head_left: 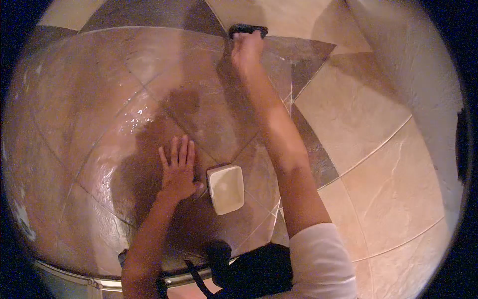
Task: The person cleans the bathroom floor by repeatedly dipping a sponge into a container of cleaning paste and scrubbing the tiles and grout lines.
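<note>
My right hand (247, 51) reaches far forward, its fingers closed on a dark, oblong scrub brush (250, 30). The brush is pressed to the tiles where the wet floor meets the lighter tiles; its underside is hidden. My left hand (178, 173) lies flat on the wet tile floor (104, 119), fingers spread, holding nothing. Just right of that hand stands a small cream rectangular tub (226, 191), open at the top, with its contents, if any, hard to make out.
Light tiles (383, 184) rise on the right, bordered by dark triangular tiles (312, 147). A metal track (107, 284) runs along the near edge by my body. Suds (25, 224) lie at the far left. Glare marks the wet floor.
</note>
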{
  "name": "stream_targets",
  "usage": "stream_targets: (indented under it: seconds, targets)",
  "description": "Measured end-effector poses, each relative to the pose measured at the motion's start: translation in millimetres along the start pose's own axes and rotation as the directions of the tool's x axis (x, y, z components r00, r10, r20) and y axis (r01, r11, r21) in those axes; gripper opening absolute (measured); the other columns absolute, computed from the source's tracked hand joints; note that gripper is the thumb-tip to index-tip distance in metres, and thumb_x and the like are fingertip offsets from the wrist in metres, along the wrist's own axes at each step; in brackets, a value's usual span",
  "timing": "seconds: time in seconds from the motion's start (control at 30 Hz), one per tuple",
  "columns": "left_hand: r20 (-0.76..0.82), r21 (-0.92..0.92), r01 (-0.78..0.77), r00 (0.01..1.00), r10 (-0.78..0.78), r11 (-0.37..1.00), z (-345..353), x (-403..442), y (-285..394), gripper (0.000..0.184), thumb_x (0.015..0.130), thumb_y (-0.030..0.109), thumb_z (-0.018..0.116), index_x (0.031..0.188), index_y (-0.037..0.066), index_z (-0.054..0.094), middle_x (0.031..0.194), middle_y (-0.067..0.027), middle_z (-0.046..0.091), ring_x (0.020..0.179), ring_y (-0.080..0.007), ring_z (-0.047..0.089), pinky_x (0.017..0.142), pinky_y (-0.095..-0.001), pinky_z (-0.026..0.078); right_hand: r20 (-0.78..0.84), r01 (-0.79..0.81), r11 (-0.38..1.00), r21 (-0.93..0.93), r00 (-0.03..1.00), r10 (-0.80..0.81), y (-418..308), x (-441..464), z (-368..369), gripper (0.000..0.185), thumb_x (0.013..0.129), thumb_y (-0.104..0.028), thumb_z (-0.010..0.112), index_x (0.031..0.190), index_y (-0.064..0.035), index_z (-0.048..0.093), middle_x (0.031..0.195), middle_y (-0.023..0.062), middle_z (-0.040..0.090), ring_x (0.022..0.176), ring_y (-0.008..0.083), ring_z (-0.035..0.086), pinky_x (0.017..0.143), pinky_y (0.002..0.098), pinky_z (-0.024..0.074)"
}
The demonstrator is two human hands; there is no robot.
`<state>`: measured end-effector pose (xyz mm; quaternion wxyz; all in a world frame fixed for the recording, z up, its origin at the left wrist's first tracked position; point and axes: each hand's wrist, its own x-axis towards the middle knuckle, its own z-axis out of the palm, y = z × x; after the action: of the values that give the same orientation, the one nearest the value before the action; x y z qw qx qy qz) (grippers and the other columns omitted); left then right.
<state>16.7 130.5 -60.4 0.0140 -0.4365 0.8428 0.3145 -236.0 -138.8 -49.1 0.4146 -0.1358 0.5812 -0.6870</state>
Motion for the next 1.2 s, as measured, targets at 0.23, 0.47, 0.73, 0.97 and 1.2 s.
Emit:
stream_targets:
  seconds: [0.23,0.47,0.73,0.97,1.2]
  targets:
    - [-0.003,0.049,-0.032,0.999,0.033,0.998,12,1,-5,0.126,0.05,0.057,0.076,0.143,-0.001,0.014,0.151,-0.0201,0.006,0.139,-0.0399,0.001,0.104,-0.0666,-0.002,-0.173,0.466,0.883,-0.062,0.866,-0.469,-92,28,-65,0.037,0.092,-0.026,0.044,0.115,0.0016,0.05,0.112,0.0189,0.056,0.098,0.0336,0.055,0.085,0.0434,0.0477]
    - [0.061,0.022,0.01,0.998,-0.011,1.0,2,-3,1,0.123,0.051,0.052,0.078,0.144,0.002,0.014,0.152,-0.0153,0.008,0.14,-0.0362,0.005,0.106,-0.0645,0.002,0.646,0.846,-0.043,-0.532,0.373,-0.666,11,-96,86,0.066,0.077,0.003,0.045,0.141,-0.002,0.028,0.149,0.0161,0.02,0.138,0.0375,0.013,0.109,0.0557,0.0107]
    - [0.02,0.024,-0.036,0.999,0.035,0.999,8,1,-4,0.122,0.053,0.059,0.072,0.143,-0.001,0.016,0.15,-0.0207,0.009,0.139,-0.0413,0.003,0.103,-0.068,0.001,0.793,0.463,-0.794,-0.395,0.608,-0.04,-31,-30,-85,0.068,0.081,-0.021,0.051,0.144,-0.0187,0.025,0.152,-0.0011,0.016,0.139,0.0227,0.018,0.108,0.0571,0.0146]
    - [0.012,0.017,-0.01,1.0,0.01,1.0,1,-3,3,0.123,0.052,0.055,0.076,0.143,0.001,0.014,0.152,-0.0158,0.007,0.14,-0.0359,0.003,0.106,-0.0645,0.003,0.978,0.368,-0.914,-0.173,0.175,-0.115,-98,-76,61,0.061,0.08,-0.013,0.049,0.139,-0.0124,0.034,0.15,-0.0008,0.022,0.137,0.0214,0.02,0.11,0.0547,0.0127]
    - [0.039,0.047,0.026,0.999,-0.028,0.999,-5,2,7,0.121,0.054,0.052,0.077,0.144,0.003,0.012,0.152,-0.0139,0.006,0.14,-0.0343,0.002,0.106,-0.0638,0.002,0.997,0.469,-0.883,0.021,-0.079,-0.018,-82,-32,39,0.059,0.082,-0.016,0.048,0.139,-0.0145,0.035,0.149,-0.0037,0.023,0.137,0.018,0.022,0.111,0.0515,0.0133]
